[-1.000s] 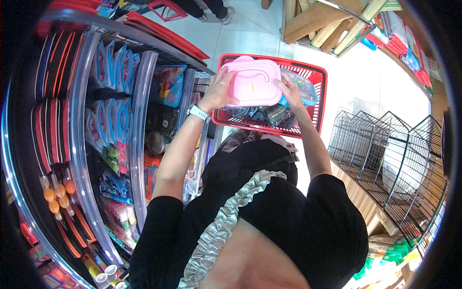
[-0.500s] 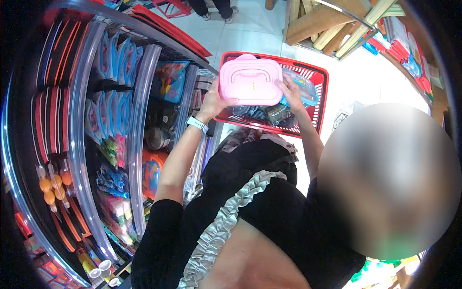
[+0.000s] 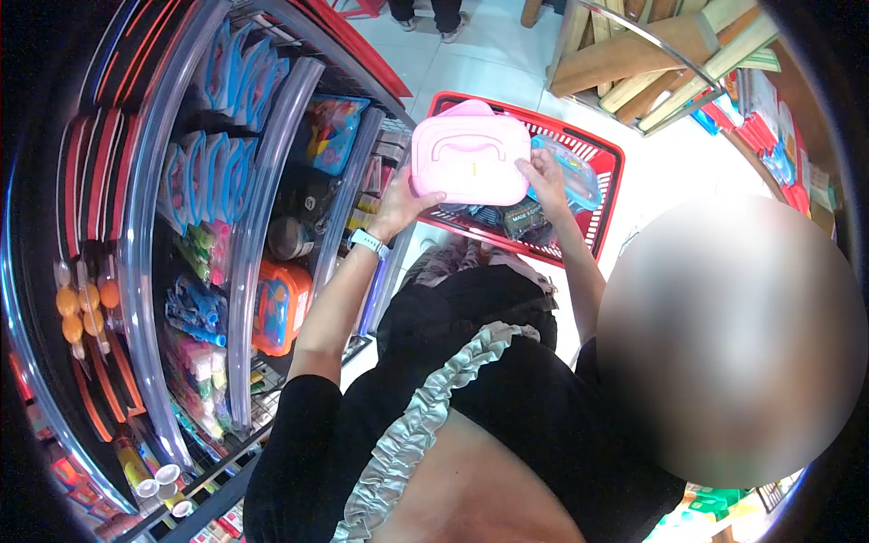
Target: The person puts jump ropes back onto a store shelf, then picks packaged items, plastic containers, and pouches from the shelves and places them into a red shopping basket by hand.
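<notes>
A pink plastic box [image 3: 471,163] with a moulded handle on its lid is held up between my two hands. My left hand [image 3: 405,201] grips its left side, with the thumb over the front edge. On the right side, my right hand [image 3: 546,183] pinches the box's edge. Beneath and behind it is a red shopping basket [image 3: 608,195]. Inside the basket lie a blue clear-lidded container [image 3: 572,172] and a dark package [image 3: 523,220], partly hidden by the pink box and my right hand.
Shelves on the left carry hanging blue pouches [image 3: 213,181], an orange case [image 3: 281,308] and striped items [image 3: 95,181]. A rack of wooden pieces [image 3: 634,68] stands at the upper right. A person's legs [image 3: 434,14] show at the top. A blurred patch covers the right side.
The view has shifted slightly, so the shelves and basket appear moved. The pink box tilts a little more toward me, still in both hands.
</notes>
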Tool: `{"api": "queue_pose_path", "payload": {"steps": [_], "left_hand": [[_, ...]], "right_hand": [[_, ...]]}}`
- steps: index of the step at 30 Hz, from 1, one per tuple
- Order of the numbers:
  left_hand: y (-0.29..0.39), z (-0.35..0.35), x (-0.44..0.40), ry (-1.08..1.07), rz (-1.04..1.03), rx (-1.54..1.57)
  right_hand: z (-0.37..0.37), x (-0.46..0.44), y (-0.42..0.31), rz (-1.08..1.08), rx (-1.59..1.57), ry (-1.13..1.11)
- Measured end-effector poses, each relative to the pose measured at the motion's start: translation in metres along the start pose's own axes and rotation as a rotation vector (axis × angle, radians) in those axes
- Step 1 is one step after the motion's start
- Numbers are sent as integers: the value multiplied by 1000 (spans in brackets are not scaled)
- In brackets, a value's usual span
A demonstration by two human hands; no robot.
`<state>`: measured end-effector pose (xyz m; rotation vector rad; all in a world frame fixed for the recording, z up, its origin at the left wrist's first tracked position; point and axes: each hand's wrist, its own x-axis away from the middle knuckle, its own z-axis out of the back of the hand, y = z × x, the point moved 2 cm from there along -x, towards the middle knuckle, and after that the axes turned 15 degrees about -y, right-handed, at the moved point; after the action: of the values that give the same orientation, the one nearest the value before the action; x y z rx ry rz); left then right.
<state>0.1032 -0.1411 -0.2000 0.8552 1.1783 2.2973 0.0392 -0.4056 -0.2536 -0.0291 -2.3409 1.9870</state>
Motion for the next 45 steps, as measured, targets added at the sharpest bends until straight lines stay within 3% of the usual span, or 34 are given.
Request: {"api": "queue_pose_path", "payload": {"steps": [4,12,13,20,24,34,38,45], "left_hand": [[-23,-6,15,59,37,-27],[-25,-15,91,105,69,325],[-28,-14,102,97,156,304],[-61,-8,172,360,30,358],[-80,0,231,434,75,592],[-128,-33,429,970,205,727],[-126,-50,499,1253,269,727],[-168,-85,579,1609,454,737]], "right_hand": [[-9,6,-9,18,20,-62],[-43,15,-37,-40,160,-199],[-51,15,-45,-42,199,-226],[-123,11,-52,-26,191,-409],[-179,18,-47,-106,115,-524],[-352,67,-5,-309,273,-1064],[-432,103,6,-290,276,-1300],[-547,177,25,-386,267,-1513]]}}
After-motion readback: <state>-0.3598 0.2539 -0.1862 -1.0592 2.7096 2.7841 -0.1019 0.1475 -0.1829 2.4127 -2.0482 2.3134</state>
